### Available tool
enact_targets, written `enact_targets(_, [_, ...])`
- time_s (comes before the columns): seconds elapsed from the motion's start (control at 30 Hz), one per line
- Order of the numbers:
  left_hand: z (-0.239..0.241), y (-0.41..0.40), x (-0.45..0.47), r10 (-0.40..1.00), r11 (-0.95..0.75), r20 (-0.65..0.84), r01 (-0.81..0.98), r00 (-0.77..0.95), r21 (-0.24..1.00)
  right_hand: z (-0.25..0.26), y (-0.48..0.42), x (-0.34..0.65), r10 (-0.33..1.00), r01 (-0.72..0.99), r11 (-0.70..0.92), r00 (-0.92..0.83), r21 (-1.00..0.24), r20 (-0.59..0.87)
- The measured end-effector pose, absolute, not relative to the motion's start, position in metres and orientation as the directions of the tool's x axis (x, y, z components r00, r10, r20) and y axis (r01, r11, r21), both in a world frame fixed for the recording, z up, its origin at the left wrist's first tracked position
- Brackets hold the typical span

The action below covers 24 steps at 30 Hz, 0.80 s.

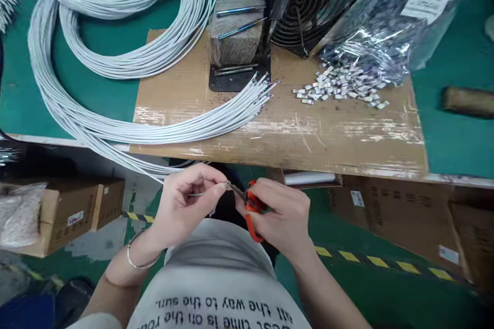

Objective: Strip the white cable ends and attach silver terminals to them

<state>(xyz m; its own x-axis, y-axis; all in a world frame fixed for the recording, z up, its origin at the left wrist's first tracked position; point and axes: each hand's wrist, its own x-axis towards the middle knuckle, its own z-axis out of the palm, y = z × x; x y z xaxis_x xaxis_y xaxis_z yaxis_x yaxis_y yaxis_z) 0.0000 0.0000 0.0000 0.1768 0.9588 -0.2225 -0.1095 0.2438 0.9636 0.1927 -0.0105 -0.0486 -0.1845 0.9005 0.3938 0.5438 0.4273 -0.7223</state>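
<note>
Here, before the tabletop's (443, 144) near edge, the left hand (189, 205) turns inward, fingers curled, its grip pinched on a thin pale wire (196, 195). The right hand (280, 211), knuckles up, has its grip wrapped around orange-handled scissors (252, 221); how far the blades part is unclear. The scissors slant, pointing away and leftward to the left hand, while the wire's short visible stretch runs roughly crosswise. Beyond, on the tabletop, white cables (185, 133) curve, one bundle's ends aimed right, near scattered small white pieces (343, 82).
</note>
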Motion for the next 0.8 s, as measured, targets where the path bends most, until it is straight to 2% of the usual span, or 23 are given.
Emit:
enact_targets(0.43, [-0.0008, 0.0012, -0.0006, 0.962, 0.235, -0.228, -0.031, 0.154, 0.972, -0.0503, -0.0079, 0.1945, 0.873, 0.620, 0.460, -0.186, -0.636, 0.450])
enact_targets(0.8, [0.0000, 0.0036, 0.0026, 0.959, 0.264, -0.263, 0.007, 0.105, 0.965, -0.0497, -0.0079, 0.1952, 0.874, 0.651, 0.453, -0.190, -0.609, 0.447])
